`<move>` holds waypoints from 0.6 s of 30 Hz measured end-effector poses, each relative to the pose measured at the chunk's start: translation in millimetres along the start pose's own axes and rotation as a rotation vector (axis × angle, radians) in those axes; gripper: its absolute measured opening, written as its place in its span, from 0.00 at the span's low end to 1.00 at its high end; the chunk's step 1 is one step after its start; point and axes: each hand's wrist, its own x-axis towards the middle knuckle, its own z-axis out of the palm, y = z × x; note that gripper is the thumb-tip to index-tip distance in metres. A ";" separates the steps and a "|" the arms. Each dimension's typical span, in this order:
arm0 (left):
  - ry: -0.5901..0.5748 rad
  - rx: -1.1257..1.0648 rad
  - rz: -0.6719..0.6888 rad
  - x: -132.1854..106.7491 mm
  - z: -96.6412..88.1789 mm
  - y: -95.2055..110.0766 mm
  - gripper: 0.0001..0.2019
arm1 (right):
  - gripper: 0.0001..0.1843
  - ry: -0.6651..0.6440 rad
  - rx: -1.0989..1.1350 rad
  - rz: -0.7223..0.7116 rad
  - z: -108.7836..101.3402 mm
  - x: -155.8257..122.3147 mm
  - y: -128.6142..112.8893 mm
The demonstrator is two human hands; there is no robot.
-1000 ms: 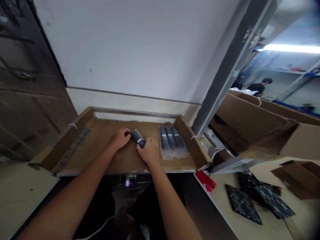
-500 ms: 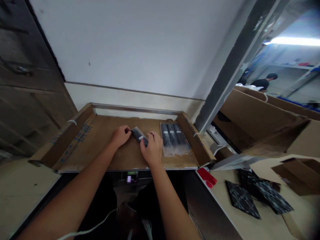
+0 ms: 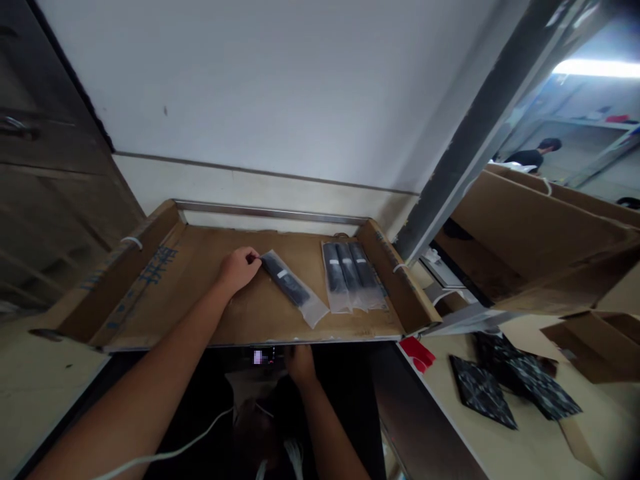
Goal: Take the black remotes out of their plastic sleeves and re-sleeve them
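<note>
My left hand rests on the cardboard tray, its fingertips pinching the upper end of a clear plastic sleeve. A dark, elongated item lies inside that sleeve, tilted diagonally. My right hand is dim, beyond the tray's front edge, and touches nothing visible. To the right, a clear bag holding three dark strips lies flat on the brown cardboard tray.
Raised cardboard walls flank the tray, with a metal strip along the back against a white wall. Open cardboard boxes and black patterned packets are at right. A dark cabinet stands left; a person is far back.
My right hand has left the sleeve and drawn back past the tray's front edge. The sleeve now shows fully, its lower end angled to the right.
</note>
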 end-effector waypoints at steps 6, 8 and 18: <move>0.004 -0.012 -0.004 1.3 0.7 -0.3 0.05 | 0.20 -0.162 -0.017 -0.041 34.6 -8.7 10.0; 0.002 0.001 -0.017 2.0 1.1 -0.3 0.05 | 0.19 -0.227 -0.007 -0.025 34.0 -12.2 6.0; 0.002 0.002 -0.032 2.2 0.6 -0.1 0.06 | 0.19 -0.328 -0.041 0.002 29.6 -11.1 -0.4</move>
